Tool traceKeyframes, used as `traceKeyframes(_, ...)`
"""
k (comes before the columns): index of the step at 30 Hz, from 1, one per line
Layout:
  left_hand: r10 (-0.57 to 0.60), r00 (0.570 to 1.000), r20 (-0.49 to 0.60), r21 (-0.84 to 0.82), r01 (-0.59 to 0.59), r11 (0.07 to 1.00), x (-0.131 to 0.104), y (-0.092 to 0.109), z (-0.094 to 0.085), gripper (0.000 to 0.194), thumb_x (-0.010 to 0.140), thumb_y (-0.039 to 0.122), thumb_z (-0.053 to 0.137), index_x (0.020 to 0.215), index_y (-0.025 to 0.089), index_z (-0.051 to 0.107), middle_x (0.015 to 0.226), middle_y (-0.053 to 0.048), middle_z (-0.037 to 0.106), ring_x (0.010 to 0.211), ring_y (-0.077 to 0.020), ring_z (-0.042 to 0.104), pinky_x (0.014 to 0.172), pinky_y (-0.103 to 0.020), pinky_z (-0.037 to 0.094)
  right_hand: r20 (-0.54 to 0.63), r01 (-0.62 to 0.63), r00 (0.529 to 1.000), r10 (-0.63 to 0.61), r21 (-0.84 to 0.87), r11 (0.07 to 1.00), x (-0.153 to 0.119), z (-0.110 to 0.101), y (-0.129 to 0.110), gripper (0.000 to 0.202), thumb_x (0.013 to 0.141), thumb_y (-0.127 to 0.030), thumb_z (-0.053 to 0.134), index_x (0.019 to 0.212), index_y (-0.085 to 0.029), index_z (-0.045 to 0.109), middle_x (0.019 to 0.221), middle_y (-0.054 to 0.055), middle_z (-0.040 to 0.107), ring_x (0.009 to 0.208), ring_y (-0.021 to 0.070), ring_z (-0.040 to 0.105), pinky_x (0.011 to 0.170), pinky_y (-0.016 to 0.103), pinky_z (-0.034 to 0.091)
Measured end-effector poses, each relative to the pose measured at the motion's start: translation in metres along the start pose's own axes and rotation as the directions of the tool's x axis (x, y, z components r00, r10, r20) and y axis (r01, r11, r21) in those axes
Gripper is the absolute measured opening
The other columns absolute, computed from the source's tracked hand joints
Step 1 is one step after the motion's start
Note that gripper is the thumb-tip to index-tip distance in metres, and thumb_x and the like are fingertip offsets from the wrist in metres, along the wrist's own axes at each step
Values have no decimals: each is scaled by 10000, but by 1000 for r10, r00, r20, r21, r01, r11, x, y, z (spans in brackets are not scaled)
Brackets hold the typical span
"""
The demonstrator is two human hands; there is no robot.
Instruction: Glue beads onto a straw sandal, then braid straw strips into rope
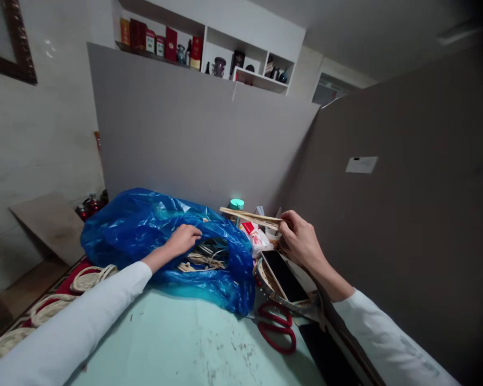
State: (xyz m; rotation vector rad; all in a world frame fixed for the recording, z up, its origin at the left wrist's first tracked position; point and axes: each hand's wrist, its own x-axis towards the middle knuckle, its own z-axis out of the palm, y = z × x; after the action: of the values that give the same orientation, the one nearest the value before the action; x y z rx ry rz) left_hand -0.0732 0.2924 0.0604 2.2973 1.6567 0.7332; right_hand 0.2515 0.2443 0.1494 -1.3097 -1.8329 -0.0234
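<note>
A large blue plastic bag (145,214) lies on the table, its mouth facing me. Inside the opening are pale, dry straw-like strips (203,261) and some darker ones. My left hand (183,239) is closed at the upper rim of the bag's mouth, pinching the plastic. To the right, my right hand (304,241) grips a few long, flat, pale strips (253,216) by one end. They point left, above the bag's right side. Under my right hand, a black-screened phone (285,276) rests on a round basket (265,284).
Red-handled scissors (277,327) lie on the pale green tabletop (177,340), near a dark flat object (326,354). Coiled woven pieces (50,308) line the left edge. A white and red packet (257,238) and a green-lidded container (236,204) stand behind. Grey panels (201,134) enclose the table.
</note>
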Motion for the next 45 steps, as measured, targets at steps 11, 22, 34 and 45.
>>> traceKeyframes(11, 52, 985, 166, -54, -43, 998, -78, 72, 12, 181, 788, 289, 656, 935, 196, 707, 1012, -103, 709, 1029, -273, 629, 907, -408, 463, 12, -72, 997, 74, 432, 899, -99, -29, -32, 223, 882, -369, 482, 907, -176, 589, 714, 13, 606, 553, 115, 497, 473, 204, 339)
traceKeyframes(22, -294, 952, -84, -954, 9, 301, -166, 207, 16, 417, 638, 323, 768, 991, 126, 665, 881, -91, 717, 820, -227, 675, 702, -336, 547, -69, 10, 997, 25, 460, 888, -186, -18, -58, 136, 903, -256, 431, 957, -187, 534, 850, 53, 641, 683, 158, 587, 648, 256, 440)
traceKeyframes(34, -427, 896, -124, -954, 10, 298, -204, 195, 83, 345, 574, 247, 804, 868, 120, 674, 762, -47, 712, 608, -110, 616, 585, -215, 481, 355, -237, 935, 8, 607, 759, -223, 26, -53, 281, 954, -350, 343, 753, -200, 471, 576, -31, 520, 522, 124, 537, 518, 221, 364)
traceKeyframes(45, -454, 887, -80, -972, 33, 235, -206, 199, 76, 291, 616, 289, 773, 843, 148, 656, 789, -33, 702, 655, -116, 615, 622, -226, 465, 320, -221, 947, 21, 603, 767, -219, 23, -52, 289, 965, -362, 331, 745, -213, 444, 586, -36, 527, 502, 116, 508, 509, 212, 352)
